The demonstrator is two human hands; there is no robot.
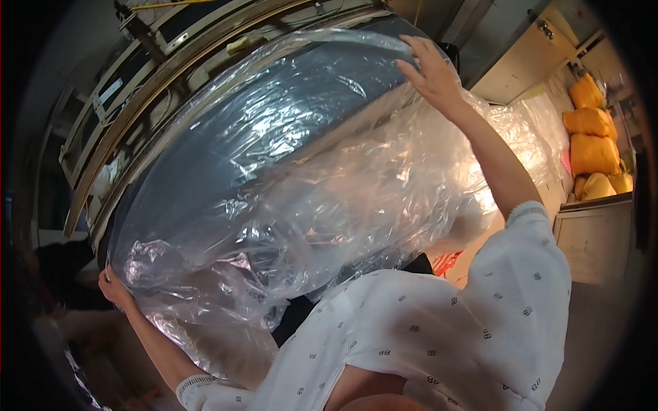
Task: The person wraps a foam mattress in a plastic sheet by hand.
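A large clear plastic sheet (356, 198), wrinkled and shiny, spreads over a dark grey-blue surface (205, 164) in front of me. Down at the sheet's left end, my left hand (115, 288) is closed with its fingertips pinched on the edge. My right hand (433, 77) reaches to the far right corner, its fingers stretched out and apart against the sheet's far edge. The sheet's near part hangs in loose folds toward my body, and more of it bunches up on the right.
Behind the sheet runs a long machine frame (130, 123) with brown rails. At the right, several orange-yellow bundles (593, 147) are stacked beside a pale cabinet (593, 240). A light panel with a latch (524, 58) stands at the far right. Red patterned material (444, 263) shows near my body.
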